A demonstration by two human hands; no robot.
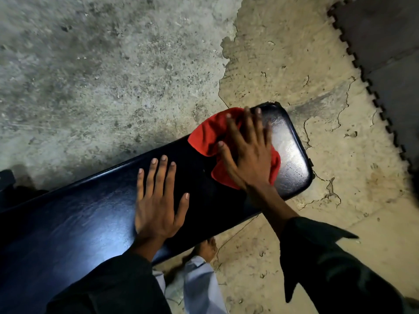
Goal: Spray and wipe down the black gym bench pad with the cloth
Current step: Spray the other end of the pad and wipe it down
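Head view, looking down. The black gym bench pad (95, 214) ran diagonally across the frame, from lower left up to a rounded end at centre right. Its surface was glossy, with a bright patch of reflected light near the lower left and a wet-looking sheen on the far rounded end.

The red cloth (207, 134) lay bunched on top of the pad, close to that far end. The right hand (247, 152) lay flat on the cloth, palm down, fingers spread wide and pressing it onto the pad rather than gripping it; red fabric showed on both sides of the hand. The fingertips were blurred.

The left hand (158, 200) rested flat on the bare pad near its middle, palm down, fingers spread and holding nothing. It sat well short of the cloth, not touching it.

Both forearms wore dark sleeves (322, 257). A bare foot (207, 247) showed just beside the near edge of the pad, with a light blue trouser leg (199, 286) above it.

The concrete floor (102, 64) under the bench was rough and grey on the left, paler and cracked on the right. A dark interlocking foam mat (390, 41) with a toothed edge filled the upper right corner, well apart from the bench.
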